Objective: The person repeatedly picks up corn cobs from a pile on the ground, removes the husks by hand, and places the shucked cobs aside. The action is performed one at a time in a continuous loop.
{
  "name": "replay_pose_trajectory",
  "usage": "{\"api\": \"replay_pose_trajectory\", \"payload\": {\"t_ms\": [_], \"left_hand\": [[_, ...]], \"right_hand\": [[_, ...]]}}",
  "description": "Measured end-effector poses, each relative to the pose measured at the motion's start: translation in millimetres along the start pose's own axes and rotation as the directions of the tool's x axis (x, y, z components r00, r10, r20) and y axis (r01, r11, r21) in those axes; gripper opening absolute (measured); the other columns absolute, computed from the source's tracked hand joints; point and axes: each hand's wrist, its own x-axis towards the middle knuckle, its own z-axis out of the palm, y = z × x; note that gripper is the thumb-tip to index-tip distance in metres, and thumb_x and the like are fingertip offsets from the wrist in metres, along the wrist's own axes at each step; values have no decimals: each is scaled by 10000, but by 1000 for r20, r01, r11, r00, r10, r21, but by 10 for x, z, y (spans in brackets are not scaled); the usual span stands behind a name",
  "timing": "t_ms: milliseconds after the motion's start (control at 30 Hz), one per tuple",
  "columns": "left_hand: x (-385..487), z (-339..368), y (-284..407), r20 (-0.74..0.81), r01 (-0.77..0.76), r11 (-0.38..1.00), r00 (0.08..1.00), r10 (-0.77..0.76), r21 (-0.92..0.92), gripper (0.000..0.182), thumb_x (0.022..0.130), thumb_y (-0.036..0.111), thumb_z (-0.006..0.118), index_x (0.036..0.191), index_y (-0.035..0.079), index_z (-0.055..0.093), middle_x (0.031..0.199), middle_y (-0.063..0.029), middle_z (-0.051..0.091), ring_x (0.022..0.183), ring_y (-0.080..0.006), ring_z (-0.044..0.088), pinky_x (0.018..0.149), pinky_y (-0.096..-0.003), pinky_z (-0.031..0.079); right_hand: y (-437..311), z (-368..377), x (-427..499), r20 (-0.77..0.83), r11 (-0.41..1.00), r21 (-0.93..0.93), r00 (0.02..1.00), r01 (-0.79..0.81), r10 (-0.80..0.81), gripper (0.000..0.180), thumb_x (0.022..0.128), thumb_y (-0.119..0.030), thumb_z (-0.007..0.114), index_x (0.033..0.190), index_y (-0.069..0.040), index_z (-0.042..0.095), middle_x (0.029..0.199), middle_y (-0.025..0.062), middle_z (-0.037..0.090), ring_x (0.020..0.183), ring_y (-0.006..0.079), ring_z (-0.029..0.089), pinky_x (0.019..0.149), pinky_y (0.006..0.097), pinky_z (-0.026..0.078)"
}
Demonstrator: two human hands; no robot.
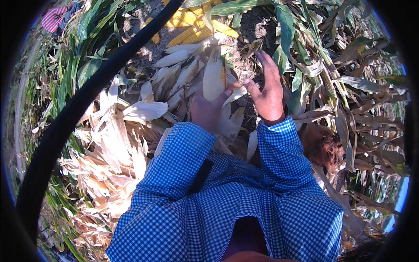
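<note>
My left hand [208,109] is closed around the lower part of a corn ear in pale husk [212,77]. A strip of yellow kernels shows along the ear's right side. To the right of the ear, my right hand [266,85] is raised with thumb and fingers apart and nothing in its grasp. Just beyond my left hand lie several ears still in their husks [173,59]. Farther off, at the top of the view, is a pile of husked yellow corn ears [196,28].
A heap of dry husks [111,157] lies at my left. Cut corn stalks with leaves [330,75] cover the ground on the right, and green leaves [88,62] stand at the upper left. A black strap or cable [98,82] crosses the view. Part of a person in red-striped cloth [54,19] shows far left.
</note>
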Motion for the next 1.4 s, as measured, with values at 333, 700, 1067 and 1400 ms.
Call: {"api": "replay_pose_trajectory", "payload": {"t_ms": [333,700,1067,1400], "left_hand": [[40,-56,32,51,108,994,993,-107,-13,629,777,342,730,1198,-38,459,1044,-176,614,923,-261,626,810,-347,502],[415,-514,4,128,344,478,895,-427,-808,580,937,504,428,1296,49,436,1156,-144,581,1015,-284,587,878,-429,494],[257,-148,-265,442,528,708,835,-329,-470,639,931,503,464,1347,22,401,1179,-156,570,1051,-243,565,917,-357,444],[-2,-3,-16,311,259,943,932,-186,-211,483,999,366,354,1269,-21,460,1093,-124,603,952,-170,602,816,-279,497]], "right_hand": [[209,-2,-149,450,956,145,877,-256,167,174,806,-147,675,952,-53,665,898,145,658,784,309,641,660,310,508],[225,-175,-209,405,898,117,846,-424,346,139,935,-124,538,948,11,570,814,92,617,649,171,620,603,294,503],[268,235,-262,451,253,807,832,-535,322,278,941,-183,553,1153,-4,548,936,14,614,805,119,586,767,262,489],[294,428,-515,228,445,863,970,-240,82,683,774,-365,710,1265,21,436,1130,114,562,1055,206,542,919,351,424]]}}
